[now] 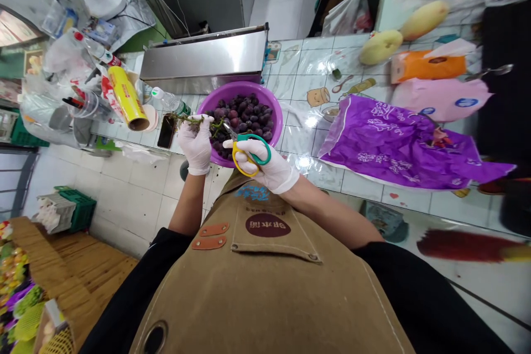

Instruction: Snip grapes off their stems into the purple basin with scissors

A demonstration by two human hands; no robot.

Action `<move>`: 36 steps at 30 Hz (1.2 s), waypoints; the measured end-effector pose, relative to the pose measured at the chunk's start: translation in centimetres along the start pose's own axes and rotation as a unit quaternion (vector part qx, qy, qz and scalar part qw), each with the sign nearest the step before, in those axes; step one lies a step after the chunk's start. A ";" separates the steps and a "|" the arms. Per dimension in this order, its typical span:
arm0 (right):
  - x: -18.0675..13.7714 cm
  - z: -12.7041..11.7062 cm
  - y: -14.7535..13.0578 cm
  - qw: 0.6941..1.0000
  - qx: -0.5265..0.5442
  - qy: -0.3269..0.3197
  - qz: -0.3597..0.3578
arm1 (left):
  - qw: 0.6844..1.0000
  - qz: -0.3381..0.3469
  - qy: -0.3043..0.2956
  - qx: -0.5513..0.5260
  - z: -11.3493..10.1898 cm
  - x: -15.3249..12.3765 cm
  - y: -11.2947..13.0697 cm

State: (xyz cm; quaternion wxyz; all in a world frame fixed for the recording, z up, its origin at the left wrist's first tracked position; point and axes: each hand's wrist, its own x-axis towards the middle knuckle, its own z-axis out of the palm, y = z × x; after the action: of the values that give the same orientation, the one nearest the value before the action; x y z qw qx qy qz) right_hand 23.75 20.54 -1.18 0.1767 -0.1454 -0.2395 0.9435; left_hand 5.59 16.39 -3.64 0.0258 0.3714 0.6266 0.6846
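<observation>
Head view: spindly green grape stem [216,128] pinched in the gloved left hand [194,146], fingers together, at the purple basin [279,121]; looks light and springy, best gripped by its stalk. Gloved right hand [276,170], fingers curled round the scissors [248,136], blades beside it. Below, plump grapes [253,113] look easily bruised.

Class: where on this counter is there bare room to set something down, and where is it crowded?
Bare tile shows between bowl and purple bag; another, mostly bare patch lies between steel box and yellow fruits. Left of the bowl is crowded: bottle, phone, film roll.
</observation>
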 end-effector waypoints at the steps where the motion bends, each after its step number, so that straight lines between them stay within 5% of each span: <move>1: 0.0 0.0 0.0 1.000 0.000 0.004 -0.003 | 1.000 -0.001 -0.002 -0.001 0.0 0.1 -0.1; 16: 0.8 0.2 -0.8 0.989 0.115 0.004 0.093 | 0.998 0.042 -0.055 -0.006 -0.7 1.0 -0.5; 29: 0.3 0.0 -0.7 0.999 0.039 0.014 -0.021 | 0.992 -0.057 -0.005 -0.109 -0.8 1.2 0.3; 36: -1.6 -0.4 -1.7 0.998 0.024 -0.046 0.039 | 0.980 -0.064 0.025 -0.187 -1.9 3.3 1.3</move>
State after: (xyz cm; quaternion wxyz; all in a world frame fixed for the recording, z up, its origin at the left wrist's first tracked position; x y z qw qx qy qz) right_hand 25.77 21.45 -0.37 0.1321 -0.1064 -0.2190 0.9609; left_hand 2.77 16.20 -0.88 0.1230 0.3018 0.5104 0.7958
